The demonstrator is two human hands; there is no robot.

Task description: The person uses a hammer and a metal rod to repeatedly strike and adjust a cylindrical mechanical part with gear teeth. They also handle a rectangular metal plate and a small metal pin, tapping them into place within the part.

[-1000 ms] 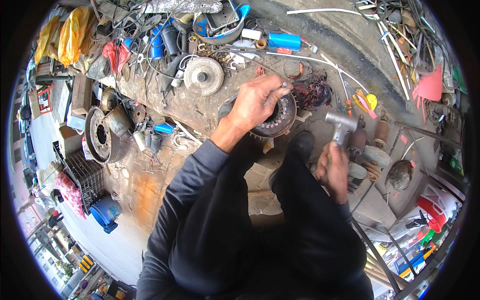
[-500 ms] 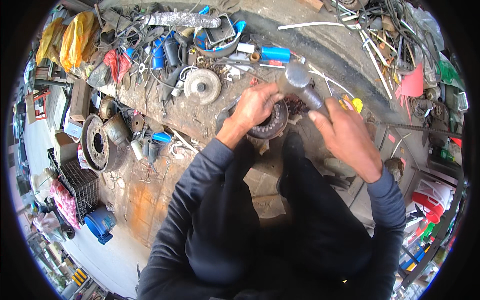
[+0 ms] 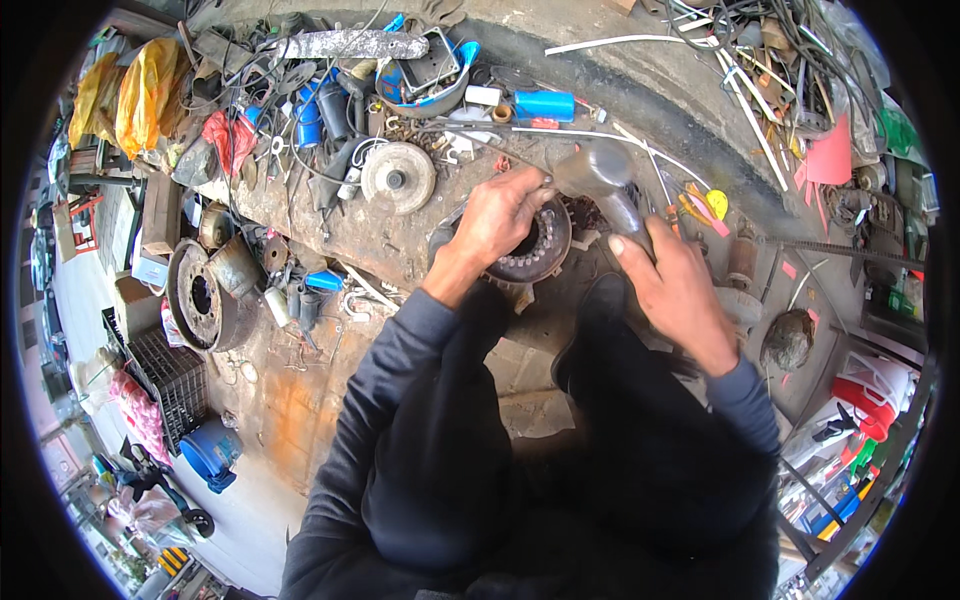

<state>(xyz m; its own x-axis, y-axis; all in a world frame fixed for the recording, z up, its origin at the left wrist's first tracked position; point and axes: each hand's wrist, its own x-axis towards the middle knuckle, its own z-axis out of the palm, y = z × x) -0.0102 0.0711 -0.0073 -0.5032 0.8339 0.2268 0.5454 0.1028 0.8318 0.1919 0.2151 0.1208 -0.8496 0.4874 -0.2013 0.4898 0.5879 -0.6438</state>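
My left hand [image 3: 500, 220] is closed in a pinch over a round metal housing [image 3: 541, 262] with a ring of notched teeth inside. What its fingertips hold is too small to make out. My right hand [image 3: 672, 290] grips the handle of a hammer [image 3: 603, 168]. The blurred hammer head is just right of my left fingertips, above the far side of the housing. The housing sits on the ground beyond my knees, and my left hand hides part of it.
A round grey disc [image 3: 398, 178] lies left of the housing. Beyond it are a blue cylinder [image 3: 545, 106], a basin [image 3: 440, 95] and heaped scrap. A rusty wheel rim [image 3: 192, 297] and a black crate [image 3: 172, 385] stand left. A red and white bucket [image 3: 868, 400] is at the right.
My right hand and the hammer have moved slightly toward me, the hand also a little leftward. My left hand stays over the housing. The whole view has shifted a little.
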